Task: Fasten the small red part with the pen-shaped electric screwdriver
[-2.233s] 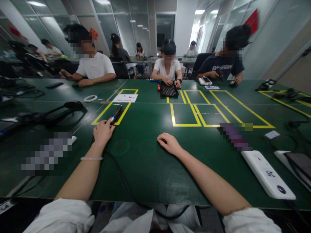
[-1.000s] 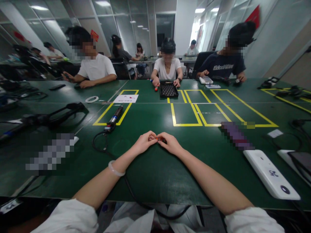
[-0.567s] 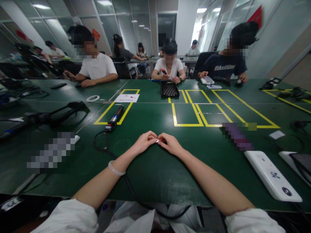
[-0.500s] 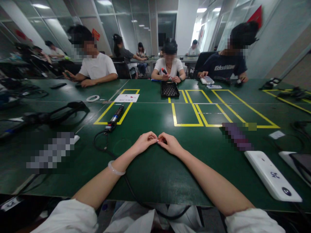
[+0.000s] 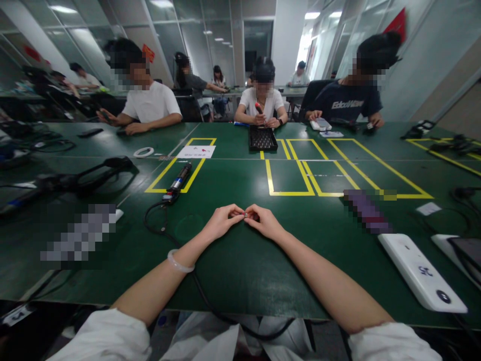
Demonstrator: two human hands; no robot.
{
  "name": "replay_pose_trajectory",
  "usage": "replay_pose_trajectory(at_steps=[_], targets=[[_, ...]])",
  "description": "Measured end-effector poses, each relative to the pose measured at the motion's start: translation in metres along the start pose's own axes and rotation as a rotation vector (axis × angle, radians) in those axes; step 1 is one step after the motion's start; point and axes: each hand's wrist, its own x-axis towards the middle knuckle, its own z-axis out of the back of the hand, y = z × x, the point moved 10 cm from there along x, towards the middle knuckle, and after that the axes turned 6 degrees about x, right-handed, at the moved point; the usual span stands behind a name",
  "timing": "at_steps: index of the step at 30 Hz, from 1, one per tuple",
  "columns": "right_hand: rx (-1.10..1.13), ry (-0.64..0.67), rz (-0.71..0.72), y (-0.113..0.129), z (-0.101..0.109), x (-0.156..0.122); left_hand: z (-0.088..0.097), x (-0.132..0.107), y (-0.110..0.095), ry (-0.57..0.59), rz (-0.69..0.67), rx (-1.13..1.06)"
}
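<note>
"Head view, straight down the arms: what's different from a moment ago?"

"Left hand, mostly. A couple of seconds back it was down by the tool; now it's come across to meet the right hand."

"Anything in them?"

"One tiny piece, right where the fingertips meet. Both hands are pinched nearly closed on it, thumbs nearest us, the other fingers curled loosely behind. I can't tell which has the firmer grip, or what the piece is. It's too small and half covered."

"Have they moved since?"

"Barely. A bright glint on the piece a half-second ago has gone dull, with a speck of red beside it, so I'd guess it's been turned a little."

"What does that mean for the work?"

"That it's two-handed now, I'd say, all in the fingertips, with the tool let go."

"Where's it lying?"

"On the table, slanting over the near edge of the left tape frame, its cable looped just beside."

"And opposite?"

"A co-worker has a red-topped tool held up behind the black tray, well apart from these hands."
</note>
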Motion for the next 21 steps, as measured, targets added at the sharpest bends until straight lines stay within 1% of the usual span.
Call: replay_pose_trajectory(at_steps=[3, 8, 12, 15, 18, 21], targets=[[0.012, 0.0, 0.008, 0.0, 0.0, 0.0, 0.0, 0.0, 0.0, 0.003, 0.006, 0.009], [0.05, -0.018, -0.048, -0.005, 0.002, 0.001, -0.001, -0.001, -0.003, 0.003, -0.012, 0.048], [0.129, -0.04, -0.082, -0.009, 0.004, 0.001, 0.001, -0.004, -0.013, -0.025, -0.082, 0.132], [0.181, -0.03, -0.111, -0.014, 0.002, 0.002, 0.001, -0.005, -0.02, -0.035, -0.132, 0.218], [0.218, -0.023, -0.119, -0.016, 0.001, 0.002, 0.0, -0.005, -0.018, -0.036, -0.13, 0.254], [0.249, -0.028, -0.106, -0.015, 0.001, 0.002, -0.001, -0.004, -0.014, -0.026, -0.11, 0.233]])
